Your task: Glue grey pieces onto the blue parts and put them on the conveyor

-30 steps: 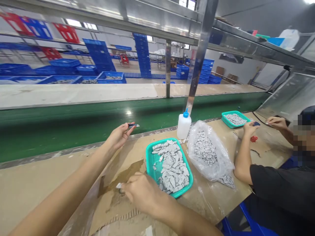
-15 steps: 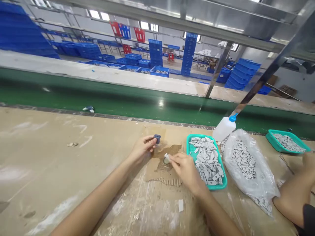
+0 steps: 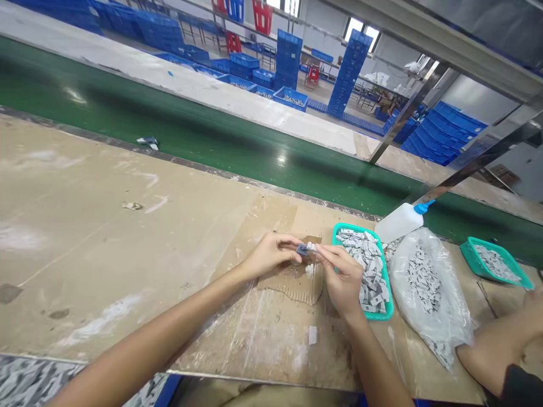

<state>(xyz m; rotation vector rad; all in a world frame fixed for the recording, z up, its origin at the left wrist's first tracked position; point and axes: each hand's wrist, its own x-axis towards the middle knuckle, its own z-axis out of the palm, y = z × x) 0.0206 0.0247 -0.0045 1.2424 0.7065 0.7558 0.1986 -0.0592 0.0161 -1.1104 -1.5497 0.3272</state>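
Between the fingertips of my left hand (image 3: 274, 255) is a small dark blue-grey plastic piece (image 3: 302, 249). My right hand (image 3: 343, 277) pinches a small whitish piece (image 3: 311, 247) against or very close to its right end; whether they touch I cannot tell. Both hands are above a torn cardboard piece (image 3: 292, 288) with a dark wet-looking patch. A white lump (image 3: 309, 269) lies on that cardboard. Just right of my right hand stands a green basket (image 3: 389, 308) full of flat grey pieces.
A white bottle (image 3: 399, 223) with a blue nozzle leans behind a clear bag (image 3: 456, 305) of grey pieces. Another green basket (image 3: 470, 254) stands farther right, near a co-worker's arm (image 3: 496, 339). A green belt (image 3: 237, 152) runs along the far table edge. A blue-edged bin (image 3: 169, 390) sits below the front edge.
My right hand has lifted the whitish piece from the cardboard to the dark blue-grey piece. My left hand has moved right to meet it. The view has tilted and dipped.
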